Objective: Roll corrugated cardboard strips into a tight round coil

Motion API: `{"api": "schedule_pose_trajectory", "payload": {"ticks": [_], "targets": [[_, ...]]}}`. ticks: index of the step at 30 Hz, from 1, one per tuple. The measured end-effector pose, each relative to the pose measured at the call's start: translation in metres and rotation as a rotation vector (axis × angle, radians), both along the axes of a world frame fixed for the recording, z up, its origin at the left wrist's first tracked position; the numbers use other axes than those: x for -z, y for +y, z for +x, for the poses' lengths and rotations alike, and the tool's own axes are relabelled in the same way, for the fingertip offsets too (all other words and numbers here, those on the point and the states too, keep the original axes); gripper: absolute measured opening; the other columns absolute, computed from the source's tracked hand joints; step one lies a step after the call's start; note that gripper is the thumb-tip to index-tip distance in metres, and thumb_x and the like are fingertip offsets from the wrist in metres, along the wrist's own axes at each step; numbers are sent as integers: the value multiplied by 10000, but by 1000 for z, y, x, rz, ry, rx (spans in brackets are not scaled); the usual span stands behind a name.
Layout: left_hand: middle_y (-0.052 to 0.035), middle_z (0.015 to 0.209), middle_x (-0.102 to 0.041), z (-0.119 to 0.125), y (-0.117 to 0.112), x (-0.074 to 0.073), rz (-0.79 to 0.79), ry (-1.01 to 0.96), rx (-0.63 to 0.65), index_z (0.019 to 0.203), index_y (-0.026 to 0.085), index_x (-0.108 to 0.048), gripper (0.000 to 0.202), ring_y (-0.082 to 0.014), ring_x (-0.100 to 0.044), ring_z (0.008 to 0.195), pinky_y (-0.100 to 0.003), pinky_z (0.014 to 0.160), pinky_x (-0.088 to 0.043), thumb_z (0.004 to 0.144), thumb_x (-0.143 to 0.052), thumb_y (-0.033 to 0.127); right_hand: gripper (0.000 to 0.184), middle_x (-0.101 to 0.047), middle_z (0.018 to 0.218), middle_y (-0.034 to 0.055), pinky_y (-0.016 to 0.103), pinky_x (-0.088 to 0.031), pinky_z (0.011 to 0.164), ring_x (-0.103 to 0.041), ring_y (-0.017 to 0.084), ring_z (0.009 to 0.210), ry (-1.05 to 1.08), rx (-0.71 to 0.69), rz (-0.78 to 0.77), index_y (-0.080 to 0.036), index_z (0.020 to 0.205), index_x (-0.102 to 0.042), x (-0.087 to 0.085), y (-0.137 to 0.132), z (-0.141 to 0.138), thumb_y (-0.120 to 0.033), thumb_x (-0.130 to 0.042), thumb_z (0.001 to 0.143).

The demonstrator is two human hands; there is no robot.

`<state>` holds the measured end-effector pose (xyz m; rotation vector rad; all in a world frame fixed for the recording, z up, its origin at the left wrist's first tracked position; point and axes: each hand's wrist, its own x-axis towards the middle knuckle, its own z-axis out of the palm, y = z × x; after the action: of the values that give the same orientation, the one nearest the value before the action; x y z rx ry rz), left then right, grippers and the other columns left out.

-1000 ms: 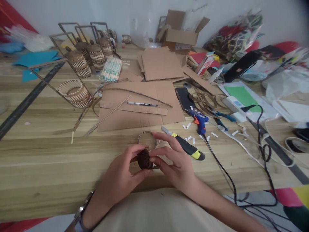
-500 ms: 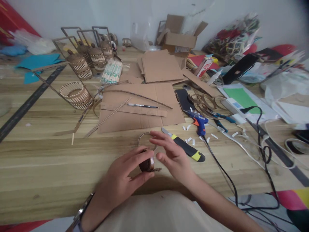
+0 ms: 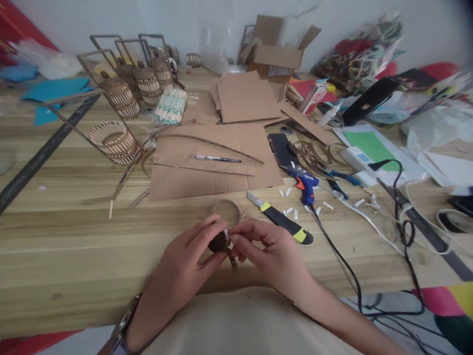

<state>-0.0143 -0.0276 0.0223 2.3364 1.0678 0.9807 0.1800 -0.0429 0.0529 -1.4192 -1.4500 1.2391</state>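
Note:
Close to the table's front edge, my left hand (image 3: pixel 188 261) is closed around a small dark-brown coil of rolled strip (image 3: pixel 219 242). A loose tail of the strip hangs from its lower right, and a pale patch shows on its upper side. My right hand (image 3: pixel 268 246) pinches at the coil's right side, thumb and forefinger together; what lies between the fingertips is too small to make out. Just beyond the hands lies a thin brown ring (image 3: pixel 240 213). A black and yellow utility knife (image 3: pixel 284 222) rests to the right, its blade pointing up and left.
A blue glue gun (image 3: pixel 306 190) with a black cord lies right of the cardboard sheet (image 3: pixel 214 185), which bears a pen (image 3: pixel 218 159). Blue-handled pliers (image 3: pixel 343 178) and a phone (image 3: pixel 283 149) are nearby. Slatted lanterns (image 3: pixel 120 98) and an open slatted basket (image 3: pixel 114 143) stand left.
My right hand has come down and left, its spread fingers closing into a pinch at the coil. The coil has turned in my left hand, and its loose tail now points downward.

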Motion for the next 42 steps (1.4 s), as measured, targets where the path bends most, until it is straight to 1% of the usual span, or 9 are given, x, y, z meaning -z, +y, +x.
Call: {"api": "schedule_pose_trajectory", "payload": {"ticks": [2,6,9,12,15,20,29,37,42], "targets": [[-123,1263,-731,1,0,0,29,15,-3,1292,226,-571,334,-231,-729,1134,-319,963,-607,962,-612,189,138,-679,613,-19,251,-470,559,-616,125,567,-62,19,64,-218,828,-717,2,1,-2,-285,-612,889],[-129,1249,-735,2,-1,-1,47,33,-21,1299,215,-565,323,-236,-732,1128,-320,962,-607,978,-600,229,112,-672,636,-25,242,-449,534,-602,124,564,-116,12,120,-224,853,-711,6,2,-3,-269,-615,890],[-128,1246,-735,2,-2,1,42,45,-30,1301,214,-563,317,-237,-731,1131,-324,969,-604,989,-593,265,121,-669,652,-27,249,-463,576,-602,126,592,-154,-11,183,-230,823,-695,7,4,-1,-236,-604,903],[-134,1244,-734,2,-1,2,59,53,-32,1304,203,-565,320,-238,-727,1136,-327,971,-604,1000,-581,301,116,-681,706,-16,255,-482,627,-612,133,643,-183,-4,267,-228,799,-685,7,5,1,-197,-623,891],[-142,1231,-737,2,0,3,79,72,-36,1306,185,-567,326,-235,-733,1121,-329,953,-613,1016,-555,333,112,-689,735,-7,255,-492,641,-620,138,669,-188,7,301,-223,814,-698,7,5,2,-177,-630,890],[-142,1206,-746,3,1,2,133,124,-59,1287,178,-580,318,-231,-748,1080,-329,904,-634,1045,-484,361,152,-692,721,-9,249,-484,643,-628,135,674,-214,-5,292,-215,827,-717,7,5,2,-140,-606,900],[-174,1199,-745,5,2,1,244,178,-56,1269,141,-594,297,-258,-769,1010,-364,810,-662,1049,-475,302,171,-694,694,-17,242,-456,614,-619,128,645,-220,15,245,-213,763,-710,7,7,1,-121,-612,868],[-183,1190,-744,6,2,1,259,182,-61,1255,123,-603,302,-262,-768,1004,-363,811,-660,1048,-479,304,163,-706,697,-19,240,-461,610,-625,128,645,-174,32,207,-219,768,-733,10,6,2,-131,-626,854],[-178,1182,-748,7,1,0,268,191,-57,1253,130,-604,296,-262,-770,996,-365,798,-662,1050,-474,302,151,-710,704,-14,243,-467,611,-626,130,644,-160,20,173,-220,757,-733,10,6,2,-153,-638,854]]}}
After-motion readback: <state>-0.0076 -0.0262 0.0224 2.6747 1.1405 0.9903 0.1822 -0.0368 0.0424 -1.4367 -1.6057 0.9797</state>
